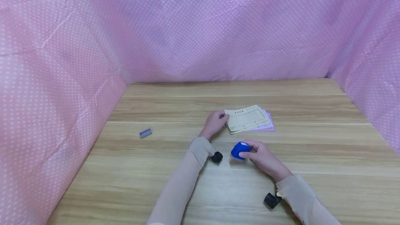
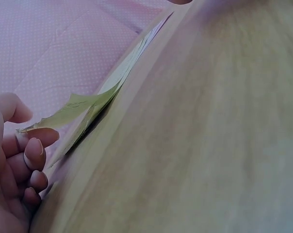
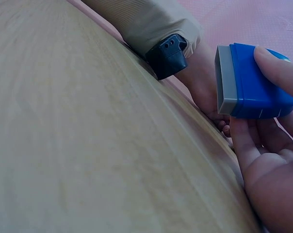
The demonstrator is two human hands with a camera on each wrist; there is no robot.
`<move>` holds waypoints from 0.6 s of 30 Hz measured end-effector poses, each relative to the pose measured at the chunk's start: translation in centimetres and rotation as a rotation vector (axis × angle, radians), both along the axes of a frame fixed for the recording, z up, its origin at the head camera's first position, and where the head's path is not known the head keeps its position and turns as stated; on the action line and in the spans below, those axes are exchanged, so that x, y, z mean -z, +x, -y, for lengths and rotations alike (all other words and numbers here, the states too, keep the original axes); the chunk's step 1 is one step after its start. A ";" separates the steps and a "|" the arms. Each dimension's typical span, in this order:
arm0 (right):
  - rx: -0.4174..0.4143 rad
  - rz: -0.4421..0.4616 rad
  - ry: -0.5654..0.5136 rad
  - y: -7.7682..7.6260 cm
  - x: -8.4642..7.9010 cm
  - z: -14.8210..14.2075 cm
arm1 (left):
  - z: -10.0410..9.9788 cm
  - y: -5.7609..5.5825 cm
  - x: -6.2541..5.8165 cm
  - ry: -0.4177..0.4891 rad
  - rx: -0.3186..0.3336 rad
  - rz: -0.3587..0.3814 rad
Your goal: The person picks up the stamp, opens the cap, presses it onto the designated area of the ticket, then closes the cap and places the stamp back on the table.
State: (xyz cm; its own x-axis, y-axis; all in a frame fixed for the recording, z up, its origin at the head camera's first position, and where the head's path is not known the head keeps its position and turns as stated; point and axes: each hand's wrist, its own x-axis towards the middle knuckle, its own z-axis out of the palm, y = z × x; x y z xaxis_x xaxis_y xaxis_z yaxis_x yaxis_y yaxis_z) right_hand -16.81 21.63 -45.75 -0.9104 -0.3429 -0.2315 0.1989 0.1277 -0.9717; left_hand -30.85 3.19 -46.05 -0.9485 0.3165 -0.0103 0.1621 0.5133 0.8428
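My left hand pinches the near-left corner of the top cream printed slip, which lies in a small fanned stack. In the left wrist view that slip curves upward off the sheets below, its edge between thumb and index finger. Lilac slips stick out under the stack's right side. Closer to me, my right hand holds a blue stamp between thumb and fingers. The stamp's grey base faces away from the palm in the right wrist view.
A small grey-blue rectangular piece, like a cap, lies on the left of the wooden table. Black wrist devices sit at both sleeve cuffs. Pink dotted cloth hangs behind and along both sides.
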 end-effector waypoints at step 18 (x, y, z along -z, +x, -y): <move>-0.006 -0.003 0.002 -0.1 0.2 -0.1 | 0.1 -0.3 0.3 0.075 -0.010 -0.012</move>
State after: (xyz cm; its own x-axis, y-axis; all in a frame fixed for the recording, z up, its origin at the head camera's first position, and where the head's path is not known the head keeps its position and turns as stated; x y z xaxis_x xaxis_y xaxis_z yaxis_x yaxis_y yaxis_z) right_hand -16.92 21.68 -45.99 -0.9092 -0.3477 -0.2293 0.1952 0.1305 -0.9720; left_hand -31.18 3.07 -46.37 -0.9515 0.3067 0.0242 0.1673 0.4500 0.8772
